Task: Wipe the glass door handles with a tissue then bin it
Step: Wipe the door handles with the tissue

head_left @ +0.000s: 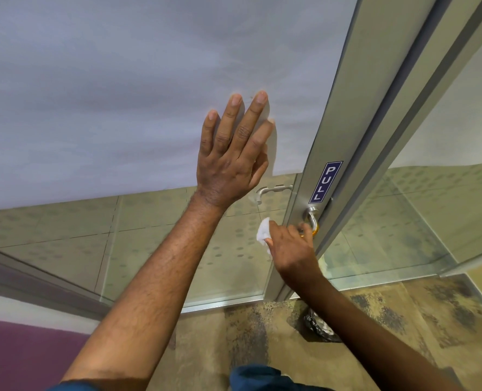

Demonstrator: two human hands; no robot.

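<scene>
Against the frosted glass door (121,94) one left hand (231,162) lies flat and open, while the right hand (290,246) grips one tissue (263,231), seemingly touching one handle (313,221).

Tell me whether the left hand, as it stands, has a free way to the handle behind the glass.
Probably not. The left hand lies flat on the frosted glass door, and the far handle sits behind that pane; the hand would have to go around the door.

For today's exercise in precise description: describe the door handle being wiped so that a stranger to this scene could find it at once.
Start at the grey metal door frame between the glass panels and follow it down to the blue PULL sign. Just below hangs the handle, a curved metal loop, with the right hand holding a white tissue against it. Unlike the straight lever handle behind the glass, it faces the viewer.
</scene>
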